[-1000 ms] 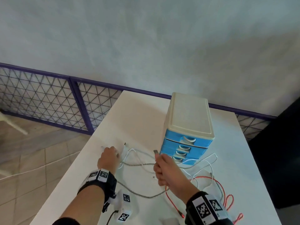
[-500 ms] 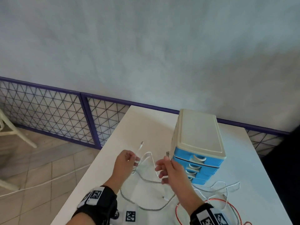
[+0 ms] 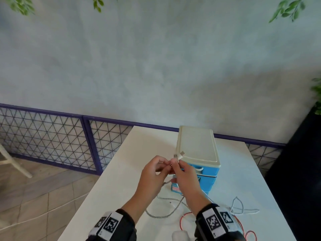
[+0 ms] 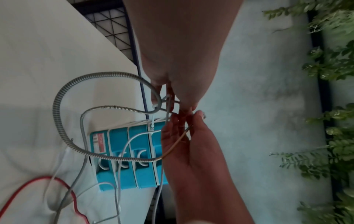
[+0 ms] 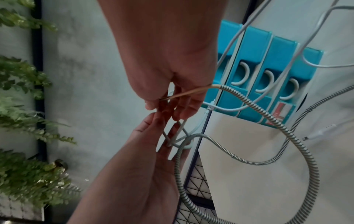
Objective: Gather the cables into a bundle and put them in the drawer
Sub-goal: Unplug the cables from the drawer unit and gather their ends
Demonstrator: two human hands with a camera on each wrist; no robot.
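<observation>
So both my grips are pinched together right up in front of me: left hand (image 3: 152,173) and right hand (image 3: 184,174) fingertip to fingertip, each nipping cable ends. Two plug ends (image 3: 178,156) poke up just above my right hand's fingers, so at least those connectors are lined up.

From the pinch the braided cable (image 4: 63,97) loops down and away below my hands, and a couple of thin white cables (image 5: 229,44) hang with it and trail back onto the worktop (image 3: 121,171). Honestly can't tell exactly how many strands each hand has.

Stuff that could bite me here:
- It's only a fingertip pinch on the ends. The springy braided cable wants to uncoil, so if I shift fingers to start winding, an end could pop out.
- The white cables drape right across the front of the drawer unit (image 3: 198,150) just past my hands, near the handles. Pull up and one could snag.
- The red cable (image 3: 180,221) is down near my right wrist, not in either hand as far as I can see. Easy to forget, or to tangle in.
- All the drawers look shut, and both hands are busy.
</observation>
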